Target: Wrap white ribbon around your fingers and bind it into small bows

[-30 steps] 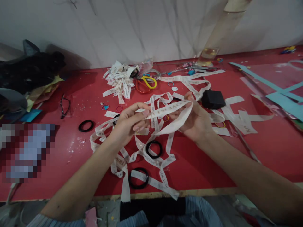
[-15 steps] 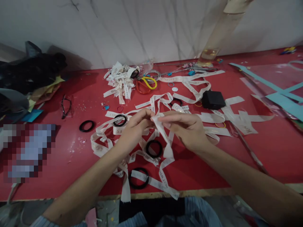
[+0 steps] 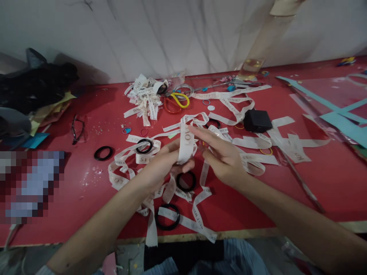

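Observation:
A white printed ribbon (image 3: 185, 144) stands in a broad band around the fingers of my left hand (image 3: 164, 166), which is closed on it. My right hand (image 3: 225, 154) reaches in from the right, its index finger stretched out to the ribbon's upper edge. Its thumb is apart from that finger; the other fingers are partly hidden. More lengths of lettered ribbon (image 3: 197, 219) lie tangled beneath and around both hands. Below the hands is a black ring (image 3: 178, 182), with another black ring (image 3: 158, 220) nearer the table edge.
Behind lie a heap of ribbon pieces (image 3: 143, 95) and scissors with red and yellow handles (image 3: 180, 101). A black box (image 3: 257, 121) sits right of my hands. Glasses (image 3: 77, 130) and a black bag (image 3: 37, 84) are at left, light-blue strips (image 3: 341, 112) at right.
The ribbon, pinched and hanging as a narrow twisted strip between both hands, is now a flat band around my left fingers. My right thumb and index finger have parted.

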Motion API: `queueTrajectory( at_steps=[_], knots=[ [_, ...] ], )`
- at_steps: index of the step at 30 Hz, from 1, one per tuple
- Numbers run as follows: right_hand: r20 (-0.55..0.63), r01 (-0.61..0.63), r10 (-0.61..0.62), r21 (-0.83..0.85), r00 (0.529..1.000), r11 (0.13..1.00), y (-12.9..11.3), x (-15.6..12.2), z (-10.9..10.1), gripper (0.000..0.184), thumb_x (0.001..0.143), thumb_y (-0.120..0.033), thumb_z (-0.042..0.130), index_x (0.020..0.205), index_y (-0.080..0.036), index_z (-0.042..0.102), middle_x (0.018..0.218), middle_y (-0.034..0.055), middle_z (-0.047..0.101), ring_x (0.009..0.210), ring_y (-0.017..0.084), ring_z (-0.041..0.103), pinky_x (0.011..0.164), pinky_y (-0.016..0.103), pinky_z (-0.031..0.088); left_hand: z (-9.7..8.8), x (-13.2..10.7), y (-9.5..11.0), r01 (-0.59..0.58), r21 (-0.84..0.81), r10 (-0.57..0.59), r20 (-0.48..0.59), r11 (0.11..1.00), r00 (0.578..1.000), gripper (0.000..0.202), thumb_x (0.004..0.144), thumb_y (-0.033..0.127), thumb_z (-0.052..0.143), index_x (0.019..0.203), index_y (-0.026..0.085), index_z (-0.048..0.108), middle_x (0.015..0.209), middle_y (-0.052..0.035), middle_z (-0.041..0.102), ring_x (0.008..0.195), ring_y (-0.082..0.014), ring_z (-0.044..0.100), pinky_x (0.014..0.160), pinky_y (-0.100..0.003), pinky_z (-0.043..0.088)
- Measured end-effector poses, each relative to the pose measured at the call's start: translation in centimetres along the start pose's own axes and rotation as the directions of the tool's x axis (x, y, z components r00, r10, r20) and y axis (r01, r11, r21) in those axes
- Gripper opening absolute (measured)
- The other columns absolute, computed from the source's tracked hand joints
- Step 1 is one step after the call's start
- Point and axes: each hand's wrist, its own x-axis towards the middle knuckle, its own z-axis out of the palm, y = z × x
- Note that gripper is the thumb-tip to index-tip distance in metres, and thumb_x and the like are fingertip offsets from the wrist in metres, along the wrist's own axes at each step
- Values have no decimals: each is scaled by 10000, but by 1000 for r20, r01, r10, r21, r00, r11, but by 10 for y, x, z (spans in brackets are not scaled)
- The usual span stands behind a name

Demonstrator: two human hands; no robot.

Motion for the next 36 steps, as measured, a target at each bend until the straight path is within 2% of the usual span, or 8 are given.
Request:
queueTrajectory(
  at_steps=[6,11,17,20,24,29,32,36],
  knots=[
    [122,-3,2,13,992,1000,12,2,5,499,913,-104,551,1381,-278,565,1382,44,621,1360,207,500,1131,423,431,-3,-8,1,63,65,-82,362,996,928,85,823,129,559,782,120,632,593,23,499,509,-49,377,517,-178,305],
    [175,-28,34,-37,984,999,22,-2,10,374,952,-252,566,1324,-278,596,1329,53,656,1340,227,501,1111,479,427,-6,-13,8,-14,182,-78,486,983,870,134,869,156,600,765,134,681,779,-25,640,713,-83,556,676,-173,428],
    [378,187,-163,-28,912,982,27,-1,14,379,944,-393,568,1268,-204,625,1203,88,695,1262,249,536,1068,454,447,-4,-12,4,22,214,-138,547,977,826,168,867,72,544,785,132,678,806,-15,645,742,-71,569,730,-147,452],
    [359,167,-118,-108,926,980,26,-1,15,233,961,-238,537,1130,-212,695,1098,70,728,1159,227,587,998,425,477,-5,-11,0,9,185,-135,679,983,721,110,821,85,578,840,120,680,825,-47,662,766,-111,609,740,-180,490],
    [109,78,-63,-136,992,988,27,-1,12,213,927,-121,565,1054,-199,717,983,51,752,968,186,644,877,355,517,-4,-9,0,-93,127,-51,816,987,576,165,709,85,625,861,97,687,749,-51,640,727,-150,629,755,-224,520],
    [43,-61,71,-191,997,980,27,1,8,251,918,-104,553,1054,-207,737,1015,48,760,993,194,657,894,355,524,-5,-10,2,-195,19,109,775,981,623,139,808,199,574,758,124,680,608,-49,580,622,-149,613,648,-240,476],
    [7,-119,122,-186,993,975,22,2,6,281,922,-135,538,1115,-219,725,1081,57,748,1047,211,658,932,389,524,-18,-13,2,-251,-73,226,715,965,661,248,815,366,631,656,181,672,496,-15,493,449,-105,432,516,-268,372],
    [-205,-282,270,-33,941,959,14,4,3,306,952,-201,504,1181,-260,698,1217,40,709,1174,222,636,1043,432,492,-36,-14,5,-356,-111,369,412,928,833,395,791,488,652,500,226,606,358,24,310,353,-92,275,415,-274,280]
  ],
)
